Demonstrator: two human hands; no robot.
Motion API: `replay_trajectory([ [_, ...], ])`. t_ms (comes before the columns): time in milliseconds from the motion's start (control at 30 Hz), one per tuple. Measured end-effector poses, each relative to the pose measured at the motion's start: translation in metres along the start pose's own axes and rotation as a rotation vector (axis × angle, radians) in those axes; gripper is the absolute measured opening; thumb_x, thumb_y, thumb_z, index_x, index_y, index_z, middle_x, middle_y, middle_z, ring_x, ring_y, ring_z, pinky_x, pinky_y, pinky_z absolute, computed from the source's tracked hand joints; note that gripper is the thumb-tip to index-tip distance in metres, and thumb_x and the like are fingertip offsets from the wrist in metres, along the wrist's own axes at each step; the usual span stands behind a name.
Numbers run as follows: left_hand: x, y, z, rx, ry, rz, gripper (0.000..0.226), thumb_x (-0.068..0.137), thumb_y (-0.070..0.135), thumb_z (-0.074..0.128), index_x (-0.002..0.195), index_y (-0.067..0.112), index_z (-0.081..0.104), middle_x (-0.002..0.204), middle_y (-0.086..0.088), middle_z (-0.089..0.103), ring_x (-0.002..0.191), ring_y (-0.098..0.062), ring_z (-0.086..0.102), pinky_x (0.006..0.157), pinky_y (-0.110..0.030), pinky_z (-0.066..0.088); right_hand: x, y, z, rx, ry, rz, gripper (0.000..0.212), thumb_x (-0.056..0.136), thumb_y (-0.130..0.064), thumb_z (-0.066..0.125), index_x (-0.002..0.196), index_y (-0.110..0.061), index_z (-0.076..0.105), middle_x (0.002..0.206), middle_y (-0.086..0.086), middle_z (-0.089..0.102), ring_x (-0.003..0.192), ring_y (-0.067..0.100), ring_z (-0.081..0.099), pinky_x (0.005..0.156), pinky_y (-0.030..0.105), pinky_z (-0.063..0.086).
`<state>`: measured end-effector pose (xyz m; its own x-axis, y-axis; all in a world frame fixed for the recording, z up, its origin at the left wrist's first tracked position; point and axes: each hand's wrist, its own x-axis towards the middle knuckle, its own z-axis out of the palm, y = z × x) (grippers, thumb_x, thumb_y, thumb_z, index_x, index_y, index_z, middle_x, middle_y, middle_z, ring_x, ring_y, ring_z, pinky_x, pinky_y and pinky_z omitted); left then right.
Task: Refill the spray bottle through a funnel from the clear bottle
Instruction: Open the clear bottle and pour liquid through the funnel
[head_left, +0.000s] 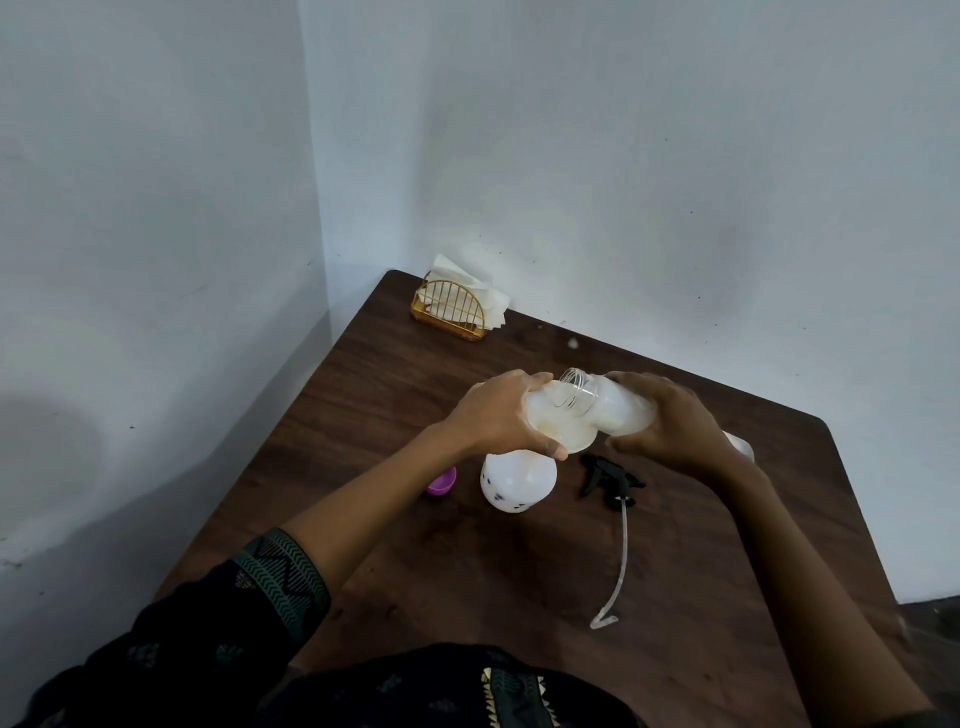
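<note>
A white spray bottle (517, 480) with its head off stands on the dark wooden table (415, 395). A pale funnel (563, 423) sits over its neck, and my left hand (498, 418) grips the funnel's rim. My right hand (670, 423) holds the clear bottle (608, 402) tipped almost flat, its open threaded mouth over the funnel. Pale liquid lies in the funnel. The black spray head (610, 475) with its long clear tube (621, 561) lies on the table to the right of the spray bottle.
A purple cap (442, 482) lies left of the spray bottle. A gold wire napkin holder (451, 310) with white napkins stands at the far corner by the wall. A white object (740, 448) shows partly behind my right wrist. White walls close the far side.
</note>
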<state>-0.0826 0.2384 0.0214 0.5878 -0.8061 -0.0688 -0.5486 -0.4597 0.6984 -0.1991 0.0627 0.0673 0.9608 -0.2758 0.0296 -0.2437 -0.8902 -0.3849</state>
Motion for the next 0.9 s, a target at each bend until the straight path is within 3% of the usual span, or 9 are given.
replay_trajectory([
  [667,-0.0011,-0.0009,0.0006,-0.028,0.021,-0.002,0.096,0.063,0.05,0.079,0.142,0.018,0.034,0.13,-0.002,0.052,0.12,-0.02,0.049,0.102,-0.04,0.04,0.0001,0.0017,-0.0006,-0.016,-0.011,0.006,0.071,0.058,-0.019,0.081,0.125,-0.023,0.056,0.111,0.0,0.065,0.104,0.022,0.057,0.09,0.045,0.046],
  [900,-0.0022,-0.0017,0.0009,-0.006,0.05,0.005,0.092,0.064,0.053,0.077,0.141,0.022,0.036,0.131,0.001,0.053,0.122,-0.018,0.048,0.104,-0.04,0.03,-0.0003,0.0012,-0.0013,-0.03,-0.01,0.007,0.07,0.058,-0.02,0.081,0.124,-0.023,0.057,0.109,0.0,0.066,0.103,0.021,0.057,0.089,0.043,0.046],
])
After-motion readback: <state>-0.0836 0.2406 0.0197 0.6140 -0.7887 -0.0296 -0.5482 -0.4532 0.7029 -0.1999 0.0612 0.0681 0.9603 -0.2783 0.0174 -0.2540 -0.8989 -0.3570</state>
